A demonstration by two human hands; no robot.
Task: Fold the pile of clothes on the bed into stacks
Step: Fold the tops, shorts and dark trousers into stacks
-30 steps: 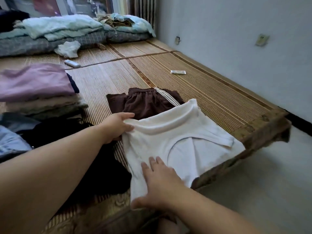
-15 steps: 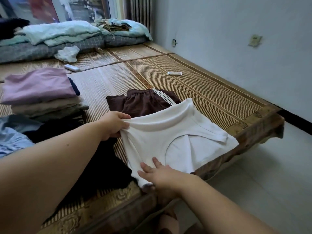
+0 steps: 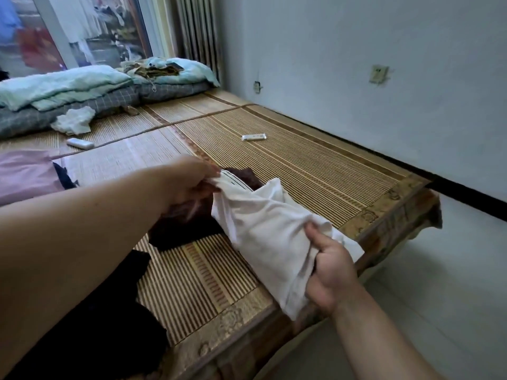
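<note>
Nearest, in the lower left of the frame, a heap of black clothes lies loose and unfolded on the bed's woven mat. This part of the pile is not yet dealt with.

At lower right the right hand has its grip closed, fingers curled round a bunched end of a white garment, thumb up against the cloth. The garment is soft, thin knit, creased and gathered into a rough roll. It slants from this hand, at the near right edge of the bed, up toward the centre of the frame. There the left hand pinches its other end, grip tight on a fold. It is held between both hands and looks mid-fold, not finished.

Under and behind it lies a dark brown garment, flattened on the mat. Whether it is fully folded I cannot tell, as the arm and the white cloth cover much of it.

At the left edge a folded pink garment shows as a flat, smooth slab, which suggests at least one stack is begun. So I judge the task partly done.

The mat is striped straw with a patterned border, stiff and ribbed. Farther up lie two white remote controls and a crumpled white cloth. At the upper left is pale green bedding on grey checked quilting.
</note>
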